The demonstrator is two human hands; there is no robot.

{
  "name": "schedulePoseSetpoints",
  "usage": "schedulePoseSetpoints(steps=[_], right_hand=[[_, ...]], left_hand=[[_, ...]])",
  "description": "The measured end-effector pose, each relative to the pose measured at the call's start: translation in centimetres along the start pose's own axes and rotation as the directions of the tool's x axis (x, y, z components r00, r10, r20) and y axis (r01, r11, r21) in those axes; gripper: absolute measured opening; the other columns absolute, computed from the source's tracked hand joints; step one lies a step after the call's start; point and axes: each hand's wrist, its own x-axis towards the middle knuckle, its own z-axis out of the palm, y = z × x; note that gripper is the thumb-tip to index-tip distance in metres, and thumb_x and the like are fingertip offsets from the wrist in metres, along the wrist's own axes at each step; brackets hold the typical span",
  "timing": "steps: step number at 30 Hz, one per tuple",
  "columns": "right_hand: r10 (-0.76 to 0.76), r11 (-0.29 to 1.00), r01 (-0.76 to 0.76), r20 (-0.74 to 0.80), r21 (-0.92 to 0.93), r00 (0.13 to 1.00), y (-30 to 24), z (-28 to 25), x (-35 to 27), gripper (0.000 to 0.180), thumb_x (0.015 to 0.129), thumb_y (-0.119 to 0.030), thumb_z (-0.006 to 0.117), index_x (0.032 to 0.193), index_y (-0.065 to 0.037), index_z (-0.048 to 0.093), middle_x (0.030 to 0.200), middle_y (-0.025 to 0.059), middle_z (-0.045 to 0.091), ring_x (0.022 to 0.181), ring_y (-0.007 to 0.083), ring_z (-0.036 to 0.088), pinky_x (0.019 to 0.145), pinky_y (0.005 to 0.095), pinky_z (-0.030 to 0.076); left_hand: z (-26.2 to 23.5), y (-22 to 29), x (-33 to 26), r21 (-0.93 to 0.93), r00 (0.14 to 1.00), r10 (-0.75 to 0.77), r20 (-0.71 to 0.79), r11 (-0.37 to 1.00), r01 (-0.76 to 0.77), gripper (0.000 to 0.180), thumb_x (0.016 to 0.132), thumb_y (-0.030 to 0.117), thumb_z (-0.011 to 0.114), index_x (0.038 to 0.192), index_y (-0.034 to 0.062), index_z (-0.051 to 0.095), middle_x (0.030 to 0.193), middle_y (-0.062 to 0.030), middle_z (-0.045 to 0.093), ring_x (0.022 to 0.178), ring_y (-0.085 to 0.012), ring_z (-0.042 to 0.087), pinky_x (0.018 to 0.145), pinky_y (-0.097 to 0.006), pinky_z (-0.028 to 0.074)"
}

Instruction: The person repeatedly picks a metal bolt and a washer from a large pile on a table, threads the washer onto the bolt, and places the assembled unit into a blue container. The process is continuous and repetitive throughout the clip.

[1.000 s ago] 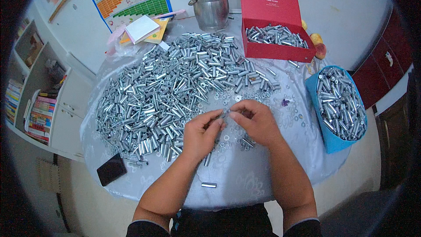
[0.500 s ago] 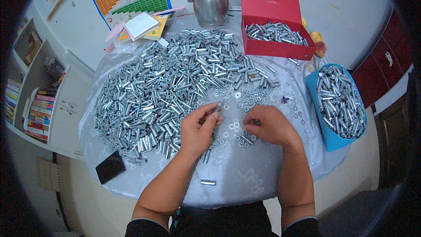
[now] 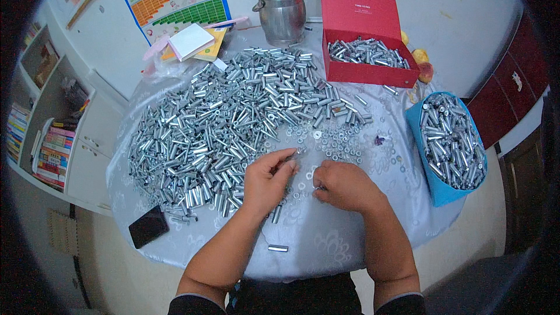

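Note:
My left hand (image 3: 268, 181) is closed, thumb against forefinger, over the right edge of a big heap of silvery metal sleeves (image 3: 204, 125). What sits at its fingertips is too small and blurred to name. Close by on the right, my right hand (image 3: 349, 186) has its fingers curled in a pinch. A small bit of shiny metal shows at its fingertips, its kind unclear. Loose washers and nuts (image 3: 341, 143) are scattered just beyond and between both hands. One single metal sleeve (image 3: 278, 248) lies near the table's front edge.
A blue bin (image 3: 434, 172) full of metal sleeves stands at the right. Behind it is an open red box (image 3: 373, 76), also holding sleeves. A steel pot (image 3: 282, 14) and notebooks (image 3: 191, 42) are at the back. A dark phone-like slab (image 3: 148, 227) lies front left.
My right hand has moved left, closer to my left hand, and its fingers have curled in. My left hand stays pinched in nearly the same place. The whole view has shifted slightly.

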Motion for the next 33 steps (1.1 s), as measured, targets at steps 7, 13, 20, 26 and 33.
schedulePoseSetpoints(steps=[7, 13, 20, 26, 33], right_hand=[[0.213, 0.842, -0.027, -0.286, 0.539, 0.934, 1.1, -1.0, 0.9, 0.018, 0.082, -0.016, 0.073, 0.092, -0.003, 0.067, 0.087, 0.0119, 0.066, 0.077, 0.0244, 0.067, 0.072, 0.0363, 0.054], [0.206, 0.805, 0.114, -0.454, 0.583, 0.867, 1.3, -0.1, 1.5, 0.018, 0.081, -0.013, 0.076, 0.092, -0.002, 0.067, 0.085, 0.0085, 0.065, 0.072, 0.0170, 0.065, 0.067, 0.0306, 0.053], [0.162, 0.839, 0.124, -0.461, 0.530, 0.872, 0.8, -0.3, 1.6, 0.017, 0.079, -0.008, 0.076, 0.092, -0.002, 0.067, 0.085, 0.0068, 0.064, 0.073, 0.0142, 0.063, 0.068, 0.0274, 0.052], [0.116, 0.862, 0.168, -0.508, 0.479, 0.854, 0.6, 0.2, 1.8, 0.019, 0.084, -0.016, 0.075, 0.092, -0.002, 0.067, 0.085, 0.0106, 0.064, 0.070, 0.0201, 0.064, 0.066, 0.0322, 0.053], [0.279, 0.854, -0.013, -0.438, 0.520, 0.855, 0.2, 1.3, 2.3, 0.026, 0.091, -0.027, 0.069, 0.087, -0.002, 0.066, 0.073, 0.0136, 0.063, 0.063, 0.0258, 0.062, 0.059, 0.0375, 0.047]], left_hand=[[-0.1, 1.9, -0.4, 0.173, 0.998, 0.044, 0.033, 0.984, -0.049, 0.027, 0.088, 0.006, 0.067, 0.114, 0.0027, 0.071, 0.096, -0.0111, 0.073, 0.086, -0.0168, 0.069, 0.079, -0.029, 0.053], [0.2, 1.7, -0.4, 0.265, 0.981, 0.177, 0.077, 0.945, -0.191, 0.028, 0.086, 0.006, 0.067, 0.113, 0.0050, 0.072, 0.098, -0.0126, 0.073, 0.086, -0.0213, 0.069, 0.080, -0.031, 0.053], [0.1, 1.7, -0.3, 0.314, 0.953, 0.283, 0.104, 0.900, -0.302, 0.026, 0.085, 0.007, 0.068, 0.110, 0.0039, 0.072, 0.101, -0.0152, 0.073, 0.091, -0.0274, 0.070, 0.082, -0.035, 0.054], [-0.1, 1.5, -0.3, 0.329, 0.948, 0.304, 0.093, 0.889, -0.318, 0.025, 0.085, 0.007, 0.068, 0.109, 0.0039, 0.072, 0.102, -0.0157, 0.073, 0.092, -0.0294, 0.071, 0.082, -0.035, 0.054], [-0.2, 1.4, -0.3, 0.360, 0.935, 0.344, 0.091, 0.864, -0.353, 0.026, 0.084, 0.005, 0.068, 0.110, 0.0042, 0.072, 0.103, -0.0149, 0.073, 0.093, -0.0294, 0.071, 0.083, -0.036, 0.054]])
